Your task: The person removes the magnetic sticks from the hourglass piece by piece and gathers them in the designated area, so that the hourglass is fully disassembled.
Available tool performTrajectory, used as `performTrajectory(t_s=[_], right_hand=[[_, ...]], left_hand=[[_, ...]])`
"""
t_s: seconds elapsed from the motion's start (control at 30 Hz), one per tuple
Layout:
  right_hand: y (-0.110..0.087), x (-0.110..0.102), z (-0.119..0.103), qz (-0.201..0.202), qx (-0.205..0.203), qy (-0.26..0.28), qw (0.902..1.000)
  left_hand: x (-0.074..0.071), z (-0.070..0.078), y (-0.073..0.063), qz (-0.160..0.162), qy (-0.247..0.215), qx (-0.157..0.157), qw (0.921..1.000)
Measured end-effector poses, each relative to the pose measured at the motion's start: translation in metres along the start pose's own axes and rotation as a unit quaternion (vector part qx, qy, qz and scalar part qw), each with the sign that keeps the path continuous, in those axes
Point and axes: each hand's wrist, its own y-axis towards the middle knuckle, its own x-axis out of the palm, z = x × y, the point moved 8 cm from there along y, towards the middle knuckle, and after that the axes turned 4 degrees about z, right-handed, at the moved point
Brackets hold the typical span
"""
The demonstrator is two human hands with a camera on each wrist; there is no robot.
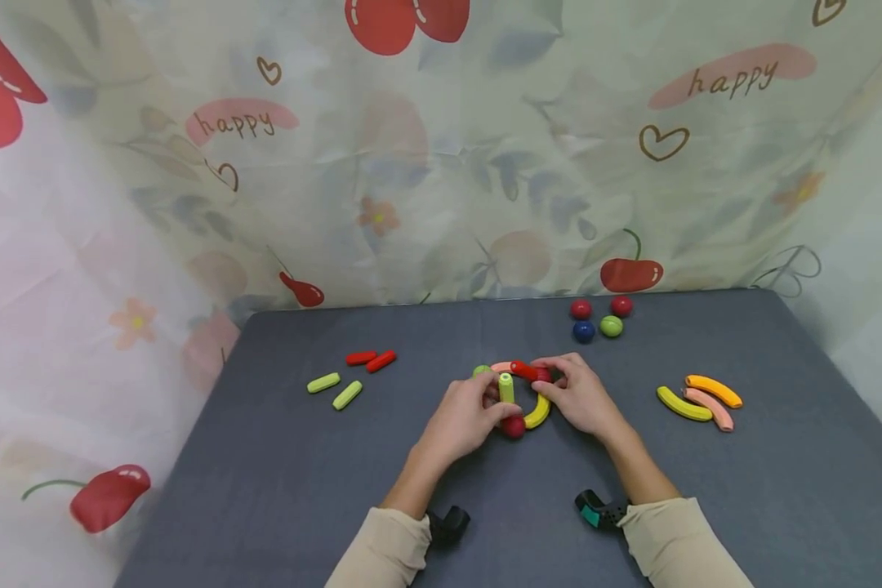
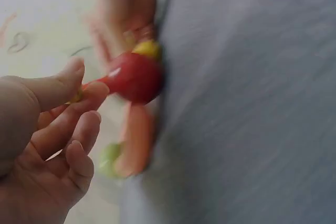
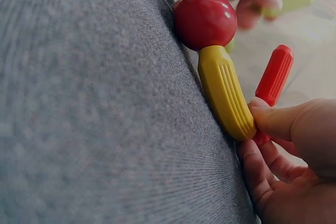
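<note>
A joined frame of plastic sticks and balls lies between the hands. My left hand [image 1: 465, 418] pinches a light green stick [image 1: 506, 388], which stands up by the near red ball [image 1: 513, 426]; whether it is joined to the ball, I cannot tell. My right hand [image 1: 576, 394] grips the other red ball [image 1: 543, 375], mostly hidden by fingers, where a yellow curved stick [image 3: 226, 93] ends. From that ball a straight red stick [image 3: 275, 74] rises at a slant. A pink curved stick [image 1: 501, 367] and a green ball [image 1: 482, 371] form the far side.
Left on the grey table [image 1: 279, 482] lie two red sticks [image 1: 380, 361] and two light green sticks [image 1: 348, 395]. Two red balls [image 1: 581, 309], a blue ball [image 1: 584, 331] and a green ball [image 1: 612, 326] sit at the back. Curved sticks [image 1: 713, 390] lie right.
</note>
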Motion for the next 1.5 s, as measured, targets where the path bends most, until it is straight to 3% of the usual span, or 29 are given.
performTrajectory(t_s=[0.17,0.3,0.43,0.57,0.7,0.83,1.03,1.17,1.3,1.5], right_hand=[[0.001,0.000,-0.001,0.002,-0.002,-0.003,1.0000],[0.001,0.001,-0.001,-0.003,-0.001,-0.009,1.0000],[0.000,0.001,0.000,-0.003,-0.001,-0.012,0.9999],[0.000,0.002,0.001,-0.003,0.001,-0.010,0.9999],[0.000,0.003,0.003,-0.011,0.009,-0.004,0.9999],[-0.001,0.002,0.005,-0.035,0.028,0.007,0.9990],[-0.002,0.003,0.007,-0.054,0.033,0.023,0.9977],[-0.002,0.004,0.007,-0.057,0.024,0.028,0.9977],[-0.003,0.005,0.007,-0.060,0.017,0.032,0.9976],[-0.002,0.003,0.006,-0.055,0.015,0.031,0.9979]], left_hand=[[-0.056,-0.023,0.001,0.083,0.053,-0.021,0.9949],[-0.101,-0.061,-0.002,0.152,0.153,-0.051,0.9751],[-0.124,-0.094,-0.005,0.160,0.215,-0.087,0.9595],[-0.130,-0.107,-0.006,0.141,0.232,-0.101,0.9571],[-0.126,-0.103,-0.004,0.132,0.225,-0.099,0.9603],[-0.109,-0.081,0.002,0.133,0.196,-0.072,0.9688],[-0.054,-0.025,0.023,0.092,0.148,-0.001,0.9847],[-0.020,0.002,0.035,0.053,0.133,0.022,0.9894],[-0.001,0.013,0.041,0.038,0.125,0.019,0.9912],[0.009,0.017,0.045,0.030,0.104,0.028,0.9937]])
